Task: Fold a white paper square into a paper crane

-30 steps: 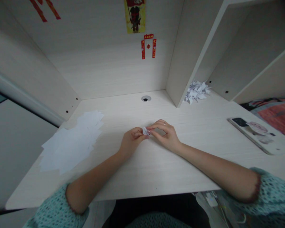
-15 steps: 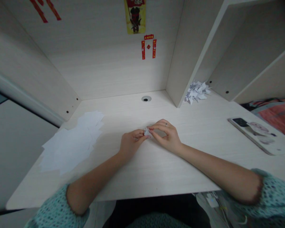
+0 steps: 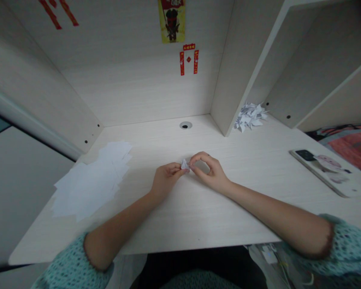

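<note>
A small folded piece of white paper (image 3: 184,164) is held just above the middle of the desk. My left hand (image 3: 167,178) pinches it from the left between thumb and fingers. From the right, my right hand (image 3: 209,170) pinches its edge with thumb and forefinger tips. The paper's finer folds are too small to make out. To the left lies a spread stack of white paper sheets (image 3: 90,182). A heap of folded white paper pieces (image 3: 249,116) sits at the back right, behind the upright divider.
A phone (image 3: 327,170) with a decorated back lies on the right of the desk (image 3: 168,224). The upright divider (image 3: 240,68) rises at the back. A round cable hole (image 3: 185,125) is set near the back panel. Reddish cloth (image 3: 353,146) shows at the far right.
My right hand's fingers have shifted slightly on the folded paper, and the ring finger has curled out of sight. More of the paper's white top shows now. My left hand has barely moved.
</note>
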A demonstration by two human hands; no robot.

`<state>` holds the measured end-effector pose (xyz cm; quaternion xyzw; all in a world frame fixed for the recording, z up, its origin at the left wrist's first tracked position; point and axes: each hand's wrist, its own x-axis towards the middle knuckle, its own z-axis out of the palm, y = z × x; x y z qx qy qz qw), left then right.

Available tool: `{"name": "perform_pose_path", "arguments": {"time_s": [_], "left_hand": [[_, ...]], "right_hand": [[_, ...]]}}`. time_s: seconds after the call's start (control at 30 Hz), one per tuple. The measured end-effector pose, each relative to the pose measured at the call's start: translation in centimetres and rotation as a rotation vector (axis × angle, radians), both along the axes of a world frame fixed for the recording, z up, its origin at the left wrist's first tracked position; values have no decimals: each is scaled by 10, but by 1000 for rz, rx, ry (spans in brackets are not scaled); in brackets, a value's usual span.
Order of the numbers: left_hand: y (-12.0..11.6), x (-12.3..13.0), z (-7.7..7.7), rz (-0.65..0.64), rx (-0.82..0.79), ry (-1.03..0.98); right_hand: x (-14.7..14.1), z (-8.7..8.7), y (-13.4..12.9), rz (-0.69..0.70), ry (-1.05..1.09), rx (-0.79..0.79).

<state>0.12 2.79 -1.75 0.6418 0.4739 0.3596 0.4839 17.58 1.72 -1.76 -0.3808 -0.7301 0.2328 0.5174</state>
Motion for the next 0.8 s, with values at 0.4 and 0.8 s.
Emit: {"name": "perform_pose_path", "arguments": {"time_s": [0.4,0.8], "left_hand": [[-2,1,5,-62,-20,-5],[1,0,-2,-58,3,47]], "right_hand": [[2,-3,6,33,-25,65],[2,-9,8,-22,116,-86]]}}
